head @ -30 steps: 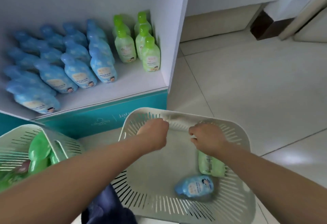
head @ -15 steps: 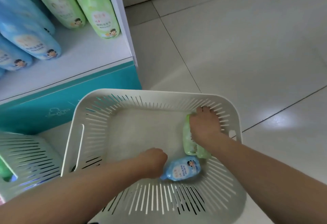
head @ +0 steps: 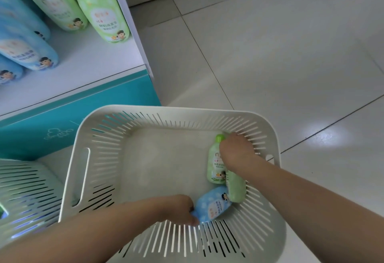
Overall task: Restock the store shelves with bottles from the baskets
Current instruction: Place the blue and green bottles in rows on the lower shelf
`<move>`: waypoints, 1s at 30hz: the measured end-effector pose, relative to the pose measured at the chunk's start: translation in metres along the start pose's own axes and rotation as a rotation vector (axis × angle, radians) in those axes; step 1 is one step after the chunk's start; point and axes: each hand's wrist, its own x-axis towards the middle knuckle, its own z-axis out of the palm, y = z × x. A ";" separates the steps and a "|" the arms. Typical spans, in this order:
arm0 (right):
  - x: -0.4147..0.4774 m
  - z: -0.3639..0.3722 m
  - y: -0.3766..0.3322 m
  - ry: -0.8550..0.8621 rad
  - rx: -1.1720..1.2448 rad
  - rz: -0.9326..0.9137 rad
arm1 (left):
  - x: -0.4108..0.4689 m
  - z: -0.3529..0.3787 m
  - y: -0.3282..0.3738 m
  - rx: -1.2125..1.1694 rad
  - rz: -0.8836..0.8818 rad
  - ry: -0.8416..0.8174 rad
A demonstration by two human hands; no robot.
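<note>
A slotted left basket (head: 25,190) sat beside the white shelf (head: 87,63), which held glossy blue bottles (head: 22,48) and green bottles (head: 99,7). In the ribbed cream basket (head: 145,113), the left hand (head: 176,208) curled its fingers round the blue bottle (head: 214,204) at its neck. The right hand (head: 236,152) curled its fingers over the lying green bottles (head: 215,167).

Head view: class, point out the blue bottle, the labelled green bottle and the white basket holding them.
blue bottle (head: 214,206), head view, on its cloud-patterned body.
labelled green bottle (head: 215,169), head view, on its front label.
white basket (head: 176,110), head view, on its far rim.
</note>
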 end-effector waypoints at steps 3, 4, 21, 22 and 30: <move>0.003 0.002 0.003 -0.020 0.132 -0.025 | -0.001 -0.009 -0.003 -0.019 -0.012 0.147; 0.003 0.003 0.004 -0.040 0.152 -0.031 | -0.002 -0.014 -0.004 -0.045 -0.003 0.221; -0.081 -0.082 -0.030 0.074 0.326 -0.309 | -0.134 -0.074 -0.018 0.233 0.132 0.930; -0.088 -0.090 -0.036 0.098 0.334 -0.319 | -0.146 -0.076 -0.021 0.216 0.127 0.959; -0.135 -0.154 -0.073 0.395 0.322 -0.331 | -0.234 -0.088 -0.043 0.091 0.125 1.224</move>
